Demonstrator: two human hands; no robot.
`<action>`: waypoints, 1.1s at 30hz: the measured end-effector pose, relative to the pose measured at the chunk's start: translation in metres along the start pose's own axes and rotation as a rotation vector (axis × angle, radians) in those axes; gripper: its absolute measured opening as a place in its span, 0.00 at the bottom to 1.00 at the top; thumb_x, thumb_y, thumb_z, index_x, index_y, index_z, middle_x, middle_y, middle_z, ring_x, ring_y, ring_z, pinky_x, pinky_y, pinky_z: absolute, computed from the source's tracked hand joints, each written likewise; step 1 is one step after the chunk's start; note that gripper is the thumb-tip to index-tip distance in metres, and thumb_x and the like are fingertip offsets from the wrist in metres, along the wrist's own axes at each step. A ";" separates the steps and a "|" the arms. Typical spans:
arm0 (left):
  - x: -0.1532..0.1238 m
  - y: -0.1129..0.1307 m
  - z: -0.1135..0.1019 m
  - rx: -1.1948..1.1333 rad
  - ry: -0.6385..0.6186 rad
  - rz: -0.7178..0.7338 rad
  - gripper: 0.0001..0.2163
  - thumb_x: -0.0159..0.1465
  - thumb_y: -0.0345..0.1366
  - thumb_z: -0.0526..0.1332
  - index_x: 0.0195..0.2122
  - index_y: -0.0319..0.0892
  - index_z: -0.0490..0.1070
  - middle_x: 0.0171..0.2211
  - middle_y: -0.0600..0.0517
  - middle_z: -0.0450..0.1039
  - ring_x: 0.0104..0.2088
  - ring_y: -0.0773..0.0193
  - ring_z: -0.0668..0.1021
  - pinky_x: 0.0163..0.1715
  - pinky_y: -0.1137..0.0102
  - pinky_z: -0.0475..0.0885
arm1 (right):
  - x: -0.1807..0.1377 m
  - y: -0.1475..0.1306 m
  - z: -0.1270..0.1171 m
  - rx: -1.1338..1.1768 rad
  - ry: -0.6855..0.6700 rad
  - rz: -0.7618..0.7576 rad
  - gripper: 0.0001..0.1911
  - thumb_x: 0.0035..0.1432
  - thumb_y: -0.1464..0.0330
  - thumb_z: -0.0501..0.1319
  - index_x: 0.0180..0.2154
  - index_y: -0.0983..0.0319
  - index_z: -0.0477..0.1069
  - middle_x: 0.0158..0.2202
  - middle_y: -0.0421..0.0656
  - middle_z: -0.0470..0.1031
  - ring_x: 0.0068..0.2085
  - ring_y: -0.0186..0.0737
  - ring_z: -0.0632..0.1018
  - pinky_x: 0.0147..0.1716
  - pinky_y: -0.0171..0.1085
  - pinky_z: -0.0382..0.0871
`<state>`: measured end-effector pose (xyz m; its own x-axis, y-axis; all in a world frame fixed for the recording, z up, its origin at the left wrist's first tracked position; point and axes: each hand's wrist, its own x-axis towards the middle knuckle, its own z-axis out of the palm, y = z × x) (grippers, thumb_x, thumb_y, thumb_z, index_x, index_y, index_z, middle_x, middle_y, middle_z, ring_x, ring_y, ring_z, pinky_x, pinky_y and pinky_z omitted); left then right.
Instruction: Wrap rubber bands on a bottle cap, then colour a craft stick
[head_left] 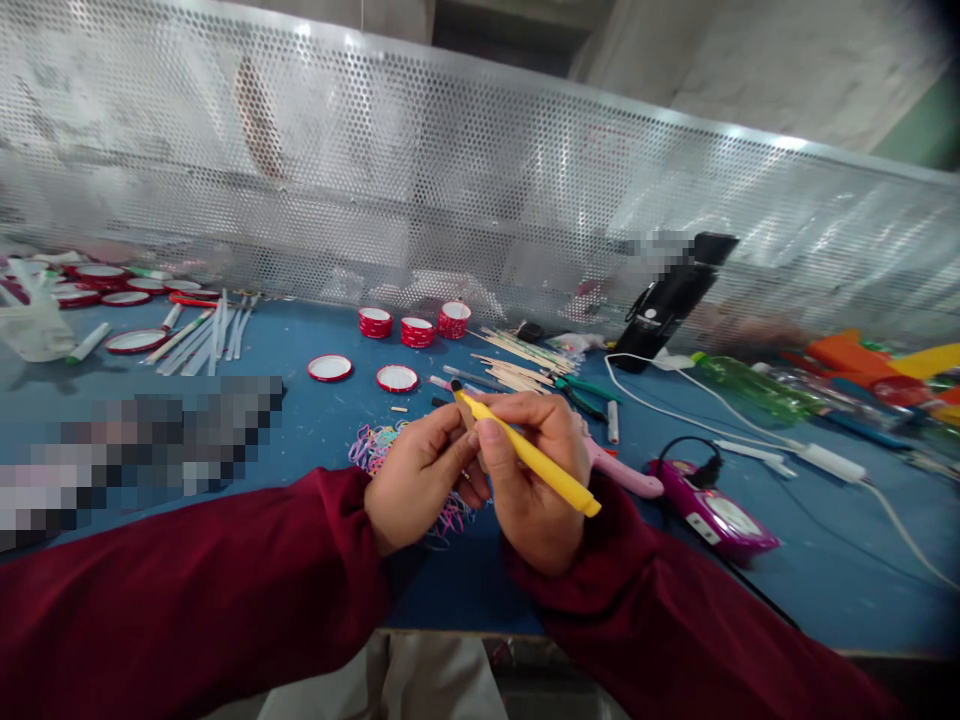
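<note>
My right hand point(536, 470) is closed around a yellow pen-like tool point(540, 460) whose dark tip points up and left. Beside it, my left hand point(420, 475) is curled with its fingertips pinched near the tool's tip, on a small thing I cannot make out. Both hands hover over a heap of coloured rubber bands point(373, 445) on the blue table point(300, 420). Dark red sleeves cover both arms.
Red-rimmed lids point(330, 368) and small red tape rolls point(417, 331) lie behind the hands. Wooden sticks point(517, 360), green pliers point(589, 392), a pink tool point(626, 478), a purple device point(712, 515) with cables, and a black bottle point(667, 300) sit to the right. A perforated metal screen point(480, 180) backs the table.
</note>
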<state>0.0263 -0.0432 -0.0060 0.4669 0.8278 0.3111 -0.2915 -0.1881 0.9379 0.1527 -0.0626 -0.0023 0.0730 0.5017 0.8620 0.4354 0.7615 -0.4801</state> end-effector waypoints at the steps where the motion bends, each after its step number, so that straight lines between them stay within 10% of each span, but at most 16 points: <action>1: 0.000 0.000 0.000 -0.001 -0.002 0.002 0.16 0.68 0.49 0.60 0.36 0.41 0.66 0.21 0.56 0.70 0.20 0.69 0.75 0.21 0.76 0.74 | 0.000 0.000 0.000 0.019 -0.017 0.012 0.06 0.64 0.73 0.62 0.42 0.57 0.69 0.42 0.41 0.79 0.45 0.38 0.81 0.45 0.39 0.75; 33: 0.001 0.002 0.000 -0.027 0.018 0.003 0.15 0.67 0.49 0.62 0.36 0.40 0.67 0.22 0.56 0.70 0.21 0.69 0.75 0.21 0.76 0.73 | 0.001 0.000 0.001 0.046 -0.033 0.018 0.05 0.64 0.72 0.61 0.40 0.57 0.69 0.41 0.42 0.80 0.46 0.42 0.82 0.46 0.44 0.77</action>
<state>0.0265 -0.0431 -0.0041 0.4512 0.8366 0.3106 -0.3155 -0.1760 0.9324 0.1520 -0.0621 -0.0013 0.0507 0.5278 0.8479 0.3922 0.7703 -0.5029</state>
